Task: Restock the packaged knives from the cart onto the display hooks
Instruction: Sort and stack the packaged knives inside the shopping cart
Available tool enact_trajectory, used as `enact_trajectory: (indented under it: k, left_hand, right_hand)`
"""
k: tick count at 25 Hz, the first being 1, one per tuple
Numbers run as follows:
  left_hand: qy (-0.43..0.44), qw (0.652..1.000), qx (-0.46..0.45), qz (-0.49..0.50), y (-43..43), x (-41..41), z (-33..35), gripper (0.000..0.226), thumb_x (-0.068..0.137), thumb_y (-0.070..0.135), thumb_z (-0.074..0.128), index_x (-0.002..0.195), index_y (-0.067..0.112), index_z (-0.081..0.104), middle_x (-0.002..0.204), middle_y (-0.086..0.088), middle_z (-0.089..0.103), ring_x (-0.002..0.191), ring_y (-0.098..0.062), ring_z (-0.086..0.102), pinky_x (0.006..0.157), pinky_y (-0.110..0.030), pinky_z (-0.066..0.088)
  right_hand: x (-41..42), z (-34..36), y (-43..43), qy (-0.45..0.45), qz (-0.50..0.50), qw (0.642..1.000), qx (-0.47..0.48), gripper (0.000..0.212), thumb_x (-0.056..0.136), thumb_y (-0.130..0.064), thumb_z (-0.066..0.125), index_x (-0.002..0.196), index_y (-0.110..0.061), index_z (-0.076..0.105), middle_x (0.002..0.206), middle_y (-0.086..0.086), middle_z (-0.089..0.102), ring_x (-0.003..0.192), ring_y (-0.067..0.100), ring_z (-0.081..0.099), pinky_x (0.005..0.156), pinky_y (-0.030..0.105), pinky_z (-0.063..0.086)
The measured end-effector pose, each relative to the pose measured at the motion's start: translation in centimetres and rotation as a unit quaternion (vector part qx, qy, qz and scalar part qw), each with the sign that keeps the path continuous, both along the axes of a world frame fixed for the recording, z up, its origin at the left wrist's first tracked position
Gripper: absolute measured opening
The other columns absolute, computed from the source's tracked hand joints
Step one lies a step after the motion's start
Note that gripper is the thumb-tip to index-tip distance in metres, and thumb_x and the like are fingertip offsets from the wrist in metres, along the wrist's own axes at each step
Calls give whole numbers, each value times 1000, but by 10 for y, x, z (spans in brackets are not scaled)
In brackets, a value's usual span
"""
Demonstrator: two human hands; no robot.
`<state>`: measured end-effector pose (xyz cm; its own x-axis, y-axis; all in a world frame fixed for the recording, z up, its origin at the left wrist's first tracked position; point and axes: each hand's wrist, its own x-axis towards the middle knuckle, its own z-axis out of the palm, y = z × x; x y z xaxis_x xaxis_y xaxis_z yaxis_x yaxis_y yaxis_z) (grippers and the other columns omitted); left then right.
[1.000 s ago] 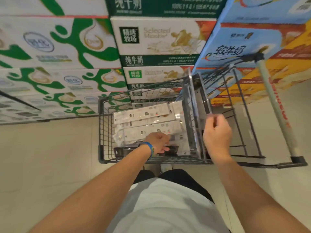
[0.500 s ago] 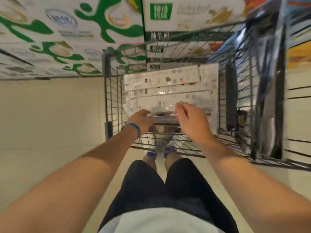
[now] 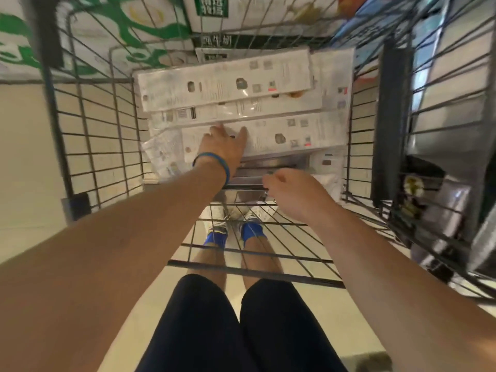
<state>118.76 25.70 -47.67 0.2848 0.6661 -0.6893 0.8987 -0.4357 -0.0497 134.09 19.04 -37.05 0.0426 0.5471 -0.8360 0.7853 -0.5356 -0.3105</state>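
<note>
Several packaged knives lie stacked in the wire cart [image 3: 88, 122], white printed backs facing up. The top packaged knife [image 3: 222, 79] lies at the far end. My left hand [image 3: 222, 146], with a blue wristband, presses flat with straight fingers on a nearer white packaged knife [image 3: 295, 135]. My right hand [image 3: 292, 194] sits just below it, fingers curled and pinching the near edge of a clear-fronted packaged knife [image 3: 271, 167] low in the stack. The display hooks are out of view.
A dark upright panel [image 3: 389, 116] divides the cart on the right, and dark packages [image 3: 418, 205] stand behind it. Stacked milk cartons [image 3: 212, 20] rise beyond the cart. My legs and blue-trimmed shoes [image 3: 214, 234] show through the cart's wire floor.
My right hand came off the cart's divider and went down to the stack. My left hand slid forward and flattened on a white package. The view dropped much closer to the cart.
</note>
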Motion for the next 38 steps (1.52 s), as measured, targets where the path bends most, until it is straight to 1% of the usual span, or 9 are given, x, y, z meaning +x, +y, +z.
enact_trajectory:
  k: [3,6,12,17,21,26,30,34,38]
  left_hand:
    - [-21,997,-18,-67,11,-5,15,58,102,26,41,153,21,13,141,-33,42,106,-40,56,81,-46,50]
    - [-149,988,32,-19,32,-31,52,35,104,47,29,128,28,46,81,-5,60,65,-27,53,56,-32,44]
    - [-330,905,28,268,45,-74,151,43,102,48,44,86,15,68,70,-1,60,68,-21,54,56,-25,38]
    - [-426,782,-12,456,-6,-86,225,64,87,69,54,58,12,53,49,6,50,44,-7,45,46,-17,37]
    - [-338,878,44,336,-33,-112,261,65,77,82,52,59,19,53,56,5,53,56,-14,51,53,-29,39]
    - [-209,942,71,252,-24,-133,272,83,73,90,41,120,27,68,108,1,72,95,-22,65,81,-32,52]
    - [-248,926,184,216,-39,-126,248,56,91,65,47,118,20,68,113,-4,66,104,-28,60,87,-39,50]
    - [-361,868,276,201,-76,-113,212,33,93,33,51,102,8,69,106,-12,63,94,-29,58,82,-41,49]
    - [-244,937,70,239,-115,-98,185,48,96,52,27,86,22,63,89,3,61,83,-21,60,68,-36,53]
  right_hand:
    - [5,9,1,1,1,999,39,41,103,-39,41,94,-10,68,84,7,69,79,24,64,70,36,49]
    - [8,16,0,-18,-22,999,46,39,102,-33,41,81,-6,61,70,7,59,68,26,57,57,32,38]
    - [-17,54,-5,80,-195,977,29,57,105,-51,36,118,-2,65,115,21,69,101,34,67,76,40,51]
    - [-48,110,-6,309,-531,788,-37,64,93,-77,42,118,-24,66,117,3,74,106,22,71,85,41,54]
    - [-57,154,0,485,-614,623,26,75,86,-75,60,140,-24,60,133,7,70,120,26,68,100,45,55]
    - [-78,151,-4,442,-624,643,36,60,96,-44,68,145,-13,53,134,10,68,117,25,69,101,41,56]
    - [-68,112,-15,370,-640,671,50,56,102,-41,58,144,-5,50,145,16,56,106,19,70,83,30,61]
    - [-42,67,3,295,-702,648,8,17,104,-29,58,110,-13,61,137,12,60,123,29,63,69,27,63]
    - [-37,30,35,271,-722,637,-3,21,100,-16,63,120,-23,66,126,8,63,102,22,66,56,27,61]
